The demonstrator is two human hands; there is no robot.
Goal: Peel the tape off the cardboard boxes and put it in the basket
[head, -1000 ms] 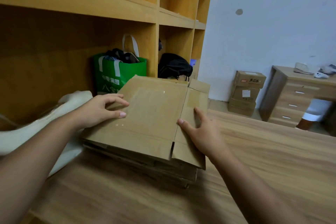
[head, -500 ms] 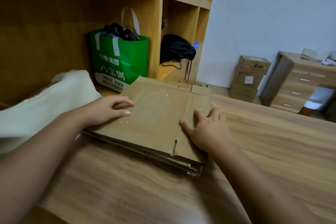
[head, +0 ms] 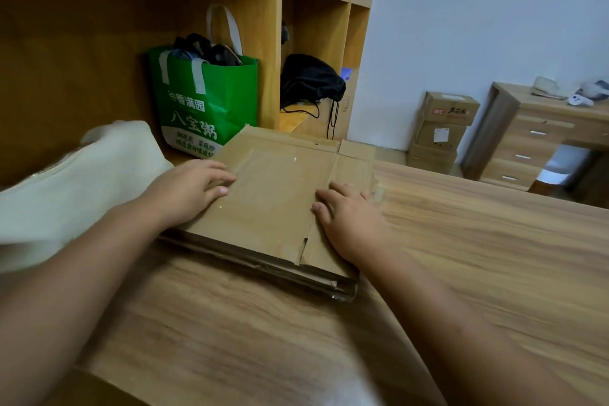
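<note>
resting flat between both hands, the flattened cardboard boxes (head: 273, 201) lie under the open-fingered left hand (head: 189, 186) and right hand (head: 349, 217).

The stacked boxes (head: 276, 201) lie on the table (head: 461, 273), with the left hand (head: 188, 188) on their left side, the right hand (head: 349, 221) on the right flap, a cloth bag (head: 82, 181) to the left, a tote (head: 211, 109) and a backpack (head: 309, 79) in shelf (head: 276, 43) compartments behind, and cartons (head: 441, 128) left of a dresser (head: 534, 135) at far right.
</note>
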